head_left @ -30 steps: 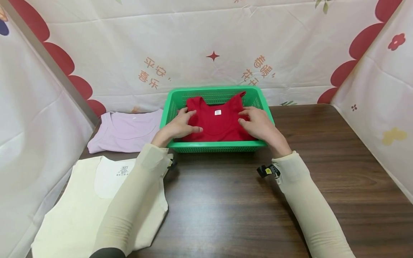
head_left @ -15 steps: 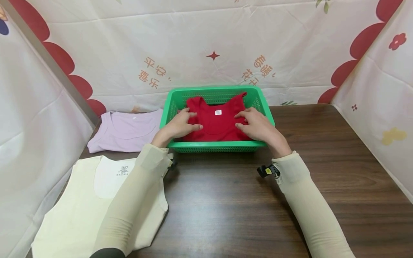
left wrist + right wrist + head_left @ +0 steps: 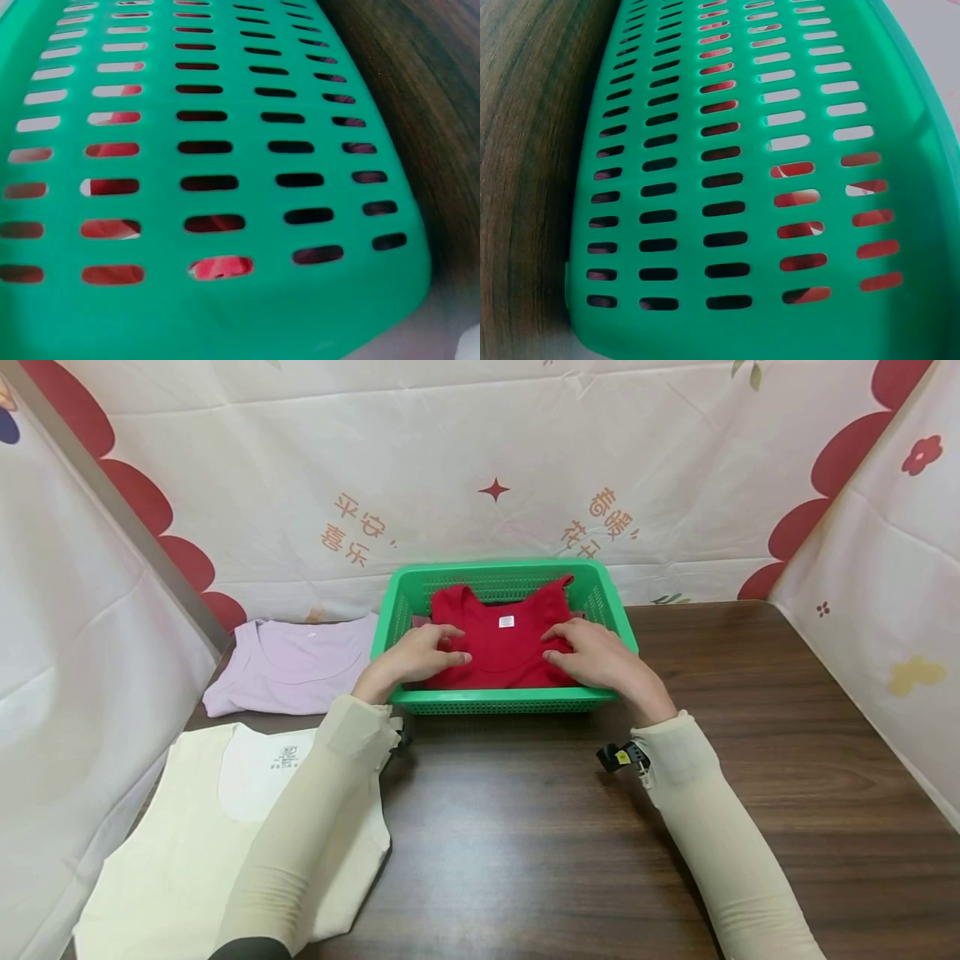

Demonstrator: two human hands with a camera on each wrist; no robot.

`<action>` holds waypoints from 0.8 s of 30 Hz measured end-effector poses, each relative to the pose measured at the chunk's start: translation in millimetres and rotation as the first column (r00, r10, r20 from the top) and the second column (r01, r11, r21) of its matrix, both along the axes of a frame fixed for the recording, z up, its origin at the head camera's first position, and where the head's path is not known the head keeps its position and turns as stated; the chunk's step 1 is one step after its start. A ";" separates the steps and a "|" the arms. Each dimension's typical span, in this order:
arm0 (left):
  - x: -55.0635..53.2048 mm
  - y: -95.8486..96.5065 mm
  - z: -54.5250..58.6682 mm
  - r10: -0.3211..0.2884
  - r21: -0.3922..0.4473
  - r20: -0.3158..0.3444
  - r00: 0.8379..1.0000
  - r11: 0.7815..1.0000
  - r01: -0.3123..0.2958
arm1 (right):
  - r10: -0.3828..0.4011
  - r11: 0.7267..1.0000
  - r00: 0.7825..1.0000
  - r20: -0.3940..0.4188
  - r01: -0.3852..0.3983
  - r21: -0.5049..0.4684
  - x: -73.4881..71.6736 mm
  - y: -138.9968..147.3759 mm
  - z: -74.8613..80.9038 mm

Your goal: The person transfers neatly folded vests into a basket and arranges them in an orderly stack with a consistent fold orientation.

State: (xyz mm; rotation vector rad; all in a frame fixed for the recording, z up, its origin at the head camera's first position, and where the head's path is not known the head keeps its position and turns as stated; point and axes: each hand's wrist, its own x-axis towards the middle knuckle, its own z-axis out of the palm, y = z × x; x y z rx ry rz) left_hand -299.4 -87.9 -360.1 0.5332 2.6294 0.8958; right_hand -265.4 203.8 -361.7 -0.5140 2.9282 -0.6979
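Note:
A green perforated basket (image 3: pixel 502 696) stands at the back of the table, and a folded red tank top (image 3: pixel 501 647) with a white neck label lies inside it. My left hand (image 3: pixel 415 657) reaches over the basket's left side and rests on the left of the red top, thumb and fingers apart. On the right, my right hand (image 3: pixel 595 653) rests on the top's other side, its fingers loosely bent. Mauve cloth (image 3: pixel 422 621) peeps out beside the red one. In both wrist views the basket's slotted front wall (image 3: pixel 157 169) hides the hands; red cloth shows through its slots.
A folded lilac tank top (image 3: pixel 300 664) lies left of the basket. Nearer, a cream tank top (image 3: pixel 176 843) is spread at the table's left, partly under my left sleeve. Printed curtains (image 3: pixel 495 435) hang behind and at both sides of the wooden table (image 3: pixel 510 827).
My left fingers have drawn in and down toward me along the red top. My right hand has shifted slightly left over it. The basket and other garments stay put.

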 end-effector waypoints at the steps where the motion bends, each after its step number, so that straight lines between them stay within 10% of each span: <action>1: 0.4 0.0 -0.1 -0.009 -0.004 0.006 1.000 1.000 0.009 | 0.002 1.000 1.000 0.002 -0.002 0.002 0.2 -0.1 0.0; 15: 1.3 1.1 -1.1 0.049 0.042 -0.141 0.989 0.998 -0.043 | 0.008 1.000 1.000 -0.003 -0.008 -0.015 2.4 -0.3 0.0; 24: 8.0 -2.1 3.2 0.229 0.396 -0.370 0.900 0.916 -0.070 | -0.035 0.988 0.994 -0.102 0.019 -0.155 2.1 -0.1 2.0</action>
